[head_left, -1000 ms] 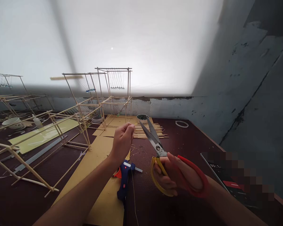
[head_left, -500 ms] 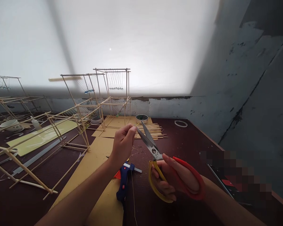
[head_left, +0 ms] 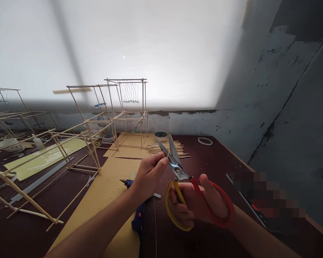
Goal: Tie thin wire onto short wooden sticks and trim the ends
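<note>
The left hand [head_left: 152, 175] pinches a thin yellow strand [head_left: 168, 154] at red-and-yellow-handled steel scissors [head_left: 178, 171], blades parted, wrapped by the right hand [head_left: 188, 200], with the maroon counter [head_left: 218, 168] edge at three o'clock, a round white bowl [head_left: 160, 139] of dark-green bits [head_left: 160, 134] at twelve.

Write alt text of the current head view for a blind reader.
A right hand holds open red-and-yellow-handled scissors, while the left hand pinches a thin yellow strand by the blades. A blue glue gun lies partly hidden by the left arm, with wooden sticks beyond and, to the left, stick frames, some with hanging beads.
</note>
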`<state>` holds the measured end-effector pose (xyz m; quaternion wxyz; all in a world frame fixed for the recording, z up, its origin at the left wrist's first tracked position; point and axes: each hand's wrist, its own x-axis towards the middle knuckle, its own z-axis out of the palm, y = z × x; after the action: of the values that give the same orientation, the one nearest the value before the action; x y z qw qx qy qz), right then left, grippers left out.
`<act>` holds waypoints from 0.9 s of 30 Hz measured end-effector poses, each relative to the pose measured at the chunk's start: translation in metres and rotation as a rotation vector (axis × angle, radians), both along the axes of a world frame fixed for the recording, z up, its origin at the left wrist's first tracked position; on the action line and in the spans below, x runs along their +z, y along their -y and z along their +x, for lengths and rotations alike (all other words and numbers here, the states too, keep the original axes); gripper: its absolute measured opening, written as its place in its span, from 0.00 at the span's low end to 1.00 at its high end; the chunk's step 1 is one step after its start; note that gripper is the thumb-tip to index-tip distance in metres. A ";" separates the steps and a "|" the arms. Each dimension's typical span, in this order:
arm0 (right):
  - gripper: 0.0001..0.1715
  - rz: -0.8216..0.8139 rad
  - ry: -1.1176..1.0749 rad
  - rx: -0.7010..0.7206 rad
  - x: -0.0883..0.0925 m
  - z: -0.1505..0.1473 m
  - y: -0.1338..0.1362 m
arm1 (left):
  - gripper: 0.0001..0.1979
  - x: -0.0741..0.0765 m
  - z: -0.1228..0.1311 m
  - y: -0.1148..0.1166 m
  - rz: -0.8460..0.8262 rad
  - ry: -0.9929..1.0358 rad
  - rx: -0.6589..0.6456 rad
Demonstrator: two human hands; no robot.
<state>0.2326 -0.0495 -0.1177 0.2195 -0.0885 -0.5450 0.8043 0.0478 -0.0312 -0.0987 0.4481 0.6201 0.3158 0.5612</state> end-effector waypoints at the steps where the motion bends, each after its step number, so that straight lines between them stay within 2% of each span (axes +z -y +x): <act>1: 0.50 0.002 -0.003 -0.005 0.001 0.000 0.000 | 0.18 0.000 0.001 0.000 -0.009 0.003 -0.002; 9: 0.51 0.017 -0.057 -0.092 0.002 -0.004 0.004 | 0.18 0.003 0.002 -0.002 -0.032 0.035 -0.002; 15: 0.51 0.015 -0.048 -0.111 0.004 -0.004 0.005 | 0.18 0.008 0.001 0.001 0.014 -0.067 0.012; 22: 0.50 0.046 -0.054 -0.097 0.008 -0.006 0.005 | 0.17 0.005 0.001 -0.001 -0.006 -0.046 0.003; 27: 0.48 0.065 -0.053 -0.142 0.004 -0.005 0.006 | 0.17 0.003 0.001 -0.002 -0.044 0.020 -0.010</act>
<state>0.2272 -0.0553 -0.1132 0.2928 -0.0985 -0.5572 0.7708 0.0488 -0.0293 -0.0955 0.4674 0.6063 0.3203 0.5580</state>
